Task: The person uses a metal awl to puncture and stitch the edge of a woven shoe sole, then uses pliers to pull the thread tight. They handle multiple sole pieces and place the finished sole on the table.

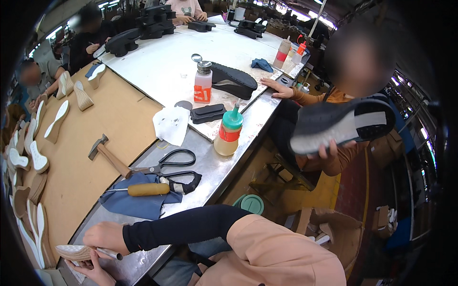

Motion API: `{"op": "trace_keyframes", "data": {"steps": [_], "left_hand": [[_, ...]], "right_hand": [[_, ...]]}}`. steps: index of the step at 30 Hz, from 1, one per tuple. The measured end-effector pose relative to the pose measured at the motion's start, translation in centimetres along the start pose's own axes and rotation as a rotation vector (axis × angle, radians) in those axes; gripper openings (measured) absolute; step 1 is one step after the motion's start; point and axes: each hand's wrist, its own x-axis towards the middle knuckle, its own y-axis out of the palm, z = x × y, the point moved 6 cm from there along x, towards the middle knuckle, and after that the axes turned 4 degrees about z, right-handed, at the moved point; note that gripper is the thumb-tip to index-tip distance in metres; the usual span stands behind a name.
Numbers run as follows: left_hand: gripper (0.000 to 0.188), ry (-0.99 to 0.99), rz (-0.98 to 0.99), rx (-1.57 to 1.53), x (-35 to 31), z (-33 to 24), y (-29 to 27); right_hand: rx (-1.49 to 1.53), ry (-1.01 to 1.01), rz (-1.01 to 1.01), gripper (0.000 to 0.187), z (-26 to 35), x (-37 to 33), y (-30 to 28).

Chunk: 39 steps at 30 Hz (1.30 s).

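Observation:
At the lower left, my left hand (94,272) grips a small wedge shoe sole (72,251) with a pale top and a woven-look side. My right hand (106,237), at the end of a black sleeve, is closed around a silver metal tool (110,253). Only the tool's blunt end shows; its other end is hidden by my fingers and the sole. Nearby on the metal bench edge, a yellow-handled awl (148,189) lies on a blue cloth (126,202). Black-handled scissors (169,167) and a hammer (109,156) rest beyond it.
Several wedge soles (58,121) cover the tan board's left side. A green-capped glue bottle (229,133), a pump bottle (202,83) and a black sole (234,81) stand farther off. To the right, a co-worker's hand (329,151) holds up a large grey-black sole (341,124).

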Motion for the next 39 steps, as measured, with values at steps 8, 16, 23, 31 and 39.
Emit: {"op": "trace_keyframes", "data": {"steps": [8,16,23,31,39], "left_hand": [[0.089,0.016,0.010,-0.013,-0.2,-0.6,0.3],[0.090,-0.019,0.015,0.014,-0.4,-0.9,0.3],[0.097,-0.051,0.029,-0.093,-1.4,-2.3,1.0],[0.110,-0.048,0.068,-0.093,-1.9,-2.7,1.2],[0.116,0.080,0.070,0.035,-1.6,-3.7,1.7]], "right_hand": [[0.024,0.025,0.025,0.020,-0.1,0.0,0.1],[0.067,0.012,0.025,0.020,0.0,0.1,-0.2],[0.272,0.093,-0.043,0.023,0.5,0.4,-2.1],[0.361,0.449,-0.119,0.011,-1.0,0.4,-3.0],[0.316,0.391,-0.011,0.012,-0.1,0.6,-2.9]]}}
